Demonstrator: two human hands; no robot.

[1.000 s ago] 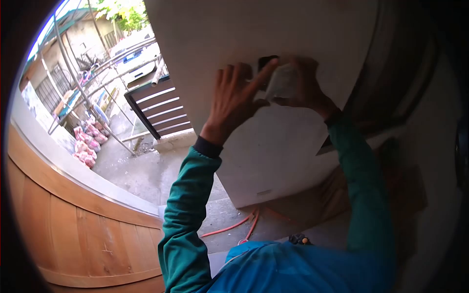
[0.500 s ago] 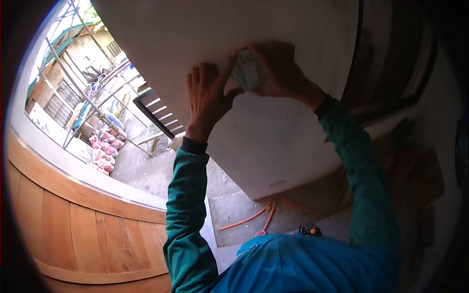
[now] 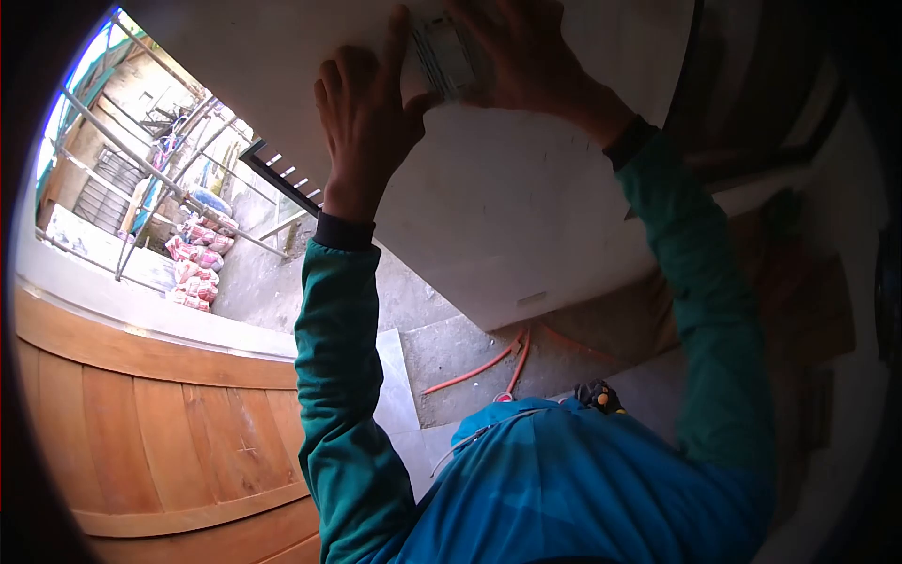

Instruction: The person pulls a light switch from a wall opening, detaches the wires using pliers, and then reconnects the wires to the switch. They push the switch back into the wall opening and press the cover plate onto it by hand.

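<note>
Against a pale wall, I hold a rectangular fitting by its right side with my right hand, my left hand spread wide, thumb by the fitting's lower left corner.

Straight ahead, passage is blocked by the white panel. The small plate is hemmed in by the left hand and right hand; access is left from below, between the wrists, along the panel's face. Leftward, a gap between panel and wooden door is partly taken up by the left sleeve. Rightward, room is narrowed by the right sleeve. Low down, floor is crossed by orange tubes.
</note>
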